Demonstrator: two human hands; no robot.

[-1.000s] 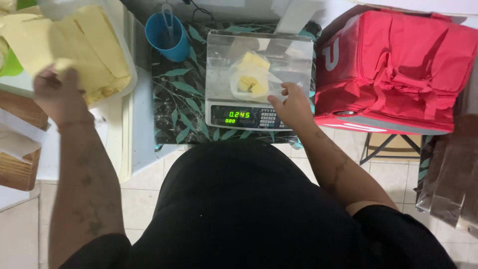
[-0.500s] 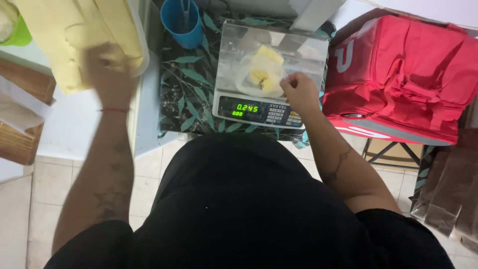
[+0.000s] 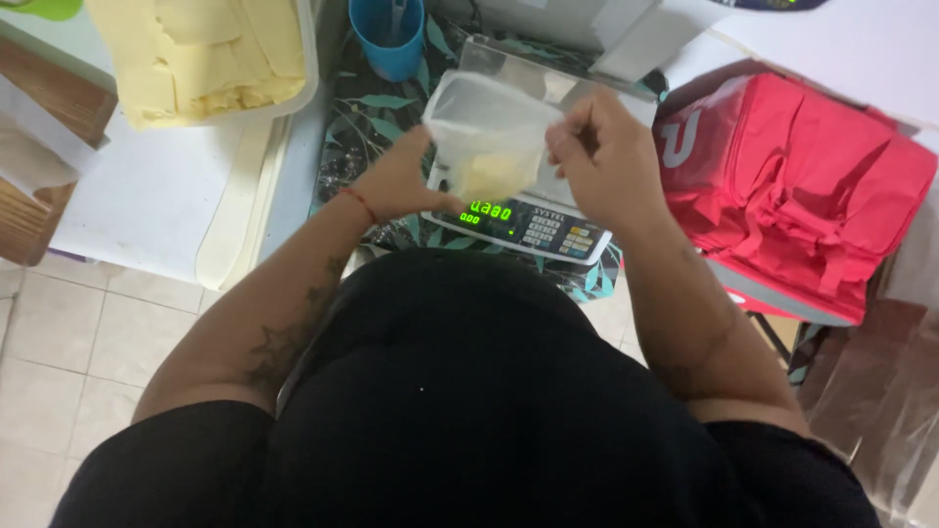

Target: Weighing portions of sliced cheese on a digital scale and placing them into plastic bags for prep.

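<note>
A tub of pale yellow slabs (image 3: 201,54) sits on the white counter (image 3: 147,205), a blue cup (image 3: 389,39) near the digital scale (image 3: 533,227), red bags (image 3: 812,191) piled to the right. Above the scale, both hands grasp a clear plastic bag (image 3: 484,132) with a yellow lump inside: left hand (image 3: 401,181) clenched on its near edge, right hand (image 3: 606,156) pinching the other side.

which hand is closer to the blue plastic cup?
Left. The left hand holds the clear plastic bag just below the blue plastic cup; the right hand grips the bag's far side.
</note>
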